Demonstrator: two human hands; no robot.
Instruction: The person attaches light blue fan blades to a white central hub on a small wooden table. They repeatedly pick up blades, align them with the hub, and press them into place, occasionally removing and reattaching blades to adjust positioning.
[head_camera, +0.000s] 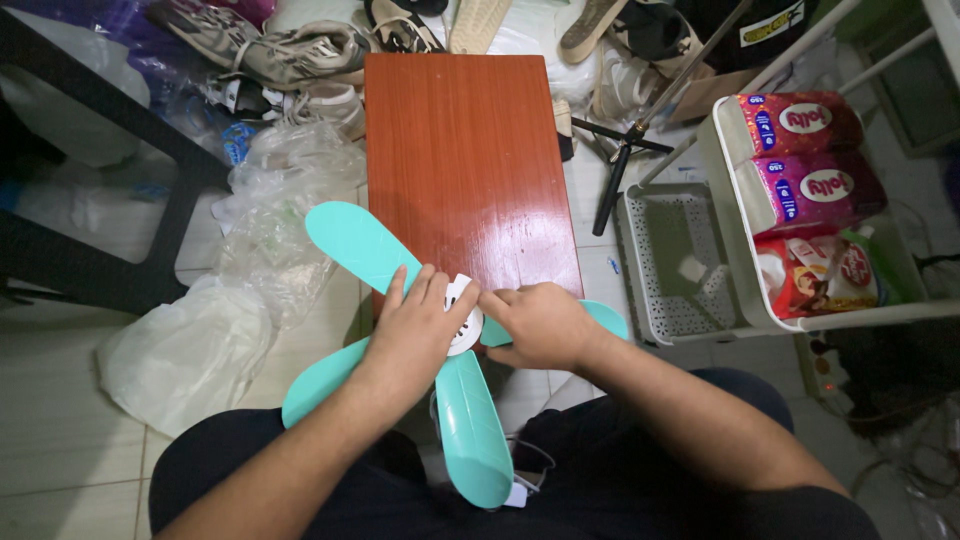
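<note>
While the left hand (415, 325) lies spread on the fan (462, 320) hub, right hand (535, 325) pinches it; light, thin blades probably flex, so the hub grips best.

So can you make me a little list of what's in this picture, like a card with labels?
Left hand: left hand lies on the white hub of a small fan
Right hand: right hand pinches at the hub's edge
Fan: four turquoise blades spread out like a cross
Under it: reddish wooden board
Left side: crumpled plastic bags on the tiled floor
Right side: white basket, rack with packets
Far end: shoes
</note>
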